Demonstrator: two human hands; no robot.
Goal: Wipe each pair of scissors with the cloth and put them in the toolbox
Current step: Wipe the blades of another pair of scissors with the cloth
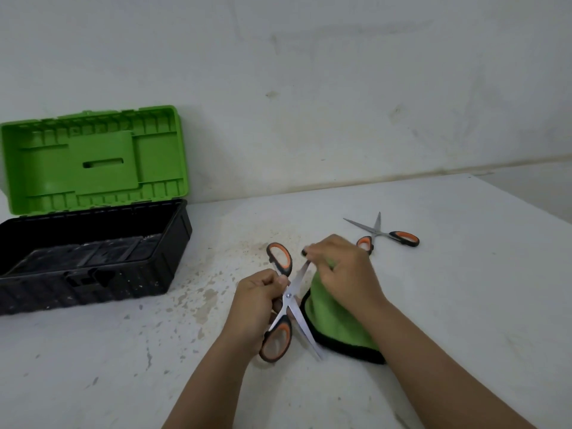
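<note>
Opened scissors point(286, 301), pinched near the pivot by the left hand point(258, 297), are wiped by the right hand point(340, 267) gripping the green cloth point(334, 323); a second pair point(383, 233) waits unwiped, and the open toolbox point(93, 249) seems empty.

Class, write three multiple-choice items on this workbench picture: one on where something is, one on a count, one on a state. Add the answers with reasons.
1. Where does the toolbox stand?
A. On the table's left, by the wall
B. At the right edge
C. On the floor

2. How many pairs of scissors show?
A. One
B. Two
C. Four

3. What state is the toolbox lid in?
A. Latched shut
B. Removed, lying flat
C. Raised open

Answers:
1 A: it stands left of both hands.
2 B: the held scissors are in the left hand, with the cloth under the right hand; the spare scissors lie beyond.
3 C: its green inside faces the camera.
</note>
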